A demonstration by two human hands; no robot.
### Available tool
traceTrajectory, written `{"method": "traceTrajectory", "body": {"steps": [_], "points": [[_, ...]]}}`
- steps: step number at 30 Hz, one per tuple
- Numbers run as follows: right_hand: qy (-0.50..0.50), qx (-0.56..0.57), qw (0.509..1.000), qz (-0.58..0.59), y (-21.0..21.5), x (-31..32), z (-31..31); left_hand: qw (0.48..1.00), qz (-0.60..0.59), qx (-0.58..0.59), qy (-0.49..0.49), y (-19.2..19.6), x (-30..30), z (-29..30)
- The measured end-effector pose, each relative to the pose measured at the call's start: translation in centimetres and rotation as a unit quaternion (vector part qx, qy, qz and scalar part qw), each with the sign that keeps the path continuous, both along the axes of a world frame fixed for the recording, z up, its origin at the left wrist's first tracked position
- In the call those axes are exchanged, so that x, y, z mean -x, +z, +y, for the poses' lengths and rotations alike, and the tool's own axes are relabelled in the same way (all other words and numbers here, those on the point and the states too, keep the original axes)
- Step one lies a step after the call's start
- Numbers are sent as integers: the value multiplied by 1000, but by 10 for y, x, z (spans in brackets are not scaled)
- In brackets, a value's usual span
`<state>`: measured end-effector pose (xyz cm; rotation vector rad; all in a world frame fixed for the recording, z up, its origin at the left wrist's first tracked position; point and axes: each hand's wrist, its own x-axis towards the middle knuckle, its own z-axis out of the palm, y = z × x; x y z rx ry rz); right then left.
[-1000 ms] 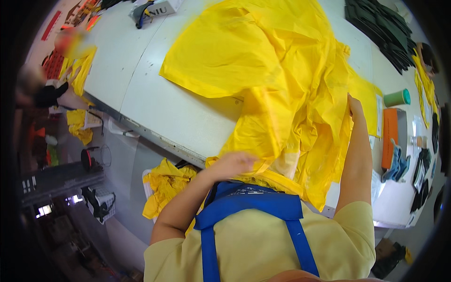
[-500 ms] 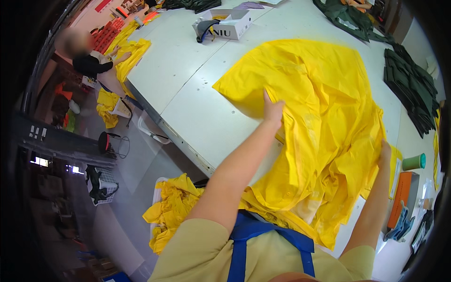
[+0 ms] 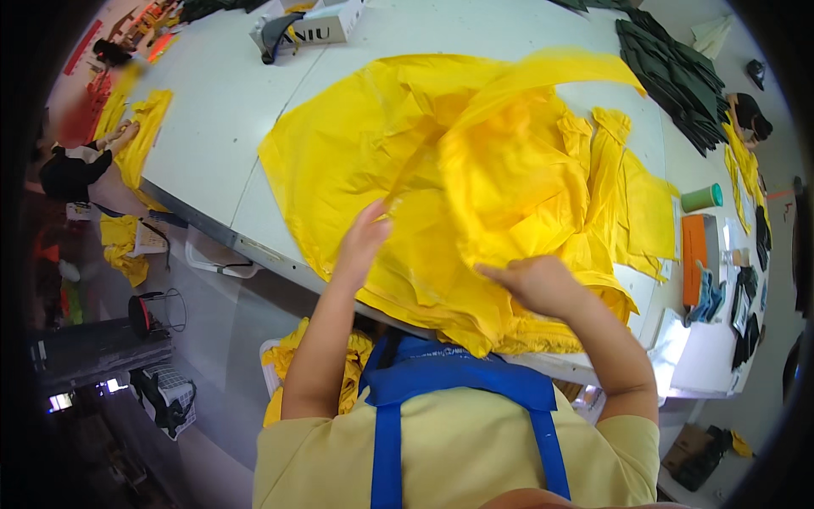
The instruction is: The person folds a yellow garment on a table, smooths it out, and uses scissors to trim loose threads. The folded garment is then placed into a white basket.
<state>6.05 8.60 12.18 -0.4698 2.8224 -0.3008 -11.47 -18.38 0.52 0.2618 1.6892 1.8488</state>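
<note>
A large yellow raincoat (image 3: 356, 119) lies spread and crumpled over the near side of the white table. One blurred flap of it is lifted in an arc above the rest. My right hand (image 3: 540, 284) has thumb and fingers closed on the raincoat's edge near its middle, forefinger pointing left. Further left, my left hand (image 3: 363, 242) is upright, its fingertips pinching a fold of the same raincoat; motion blurs the exact grip. Gathered fabric at the hem hangs at the table edge by my blue apron (image 3: 458, 377).
An open white box (image 3: 318, 24) sits at the far left. Dark green folded garments (image 3: 670, 81) lie far right, with a green thread cone (image 3: 702, 198) and an orange box (image 3: 694, 254) nearer. A basket of yellow cloth (image 3: 352, 360) stands below. One co-worker (image 3: 72, 174) handles yellow fabric at left.
My right hand has come left from the raincoat's right side to its near middle. My left hand has moved left and nearer. The raincoat is spread further left, with a flap swung up.
</note>
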Motion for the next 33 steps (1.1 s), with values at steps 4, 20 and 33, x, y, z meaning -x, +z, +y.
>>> {"method": "traceTrajectory", "body": {"steps": [4,20,33], "points": [[-59,15,997,-52,-22,-31,-39,989,-146,18,1,-2,7,85],[-309,165,910,222,-31,-44,-58,927,-278,-248,27,21,-51,82],[-530,765,337,143,-38,-45,-10,927,-302,-221,23,42,-46,57]]}}
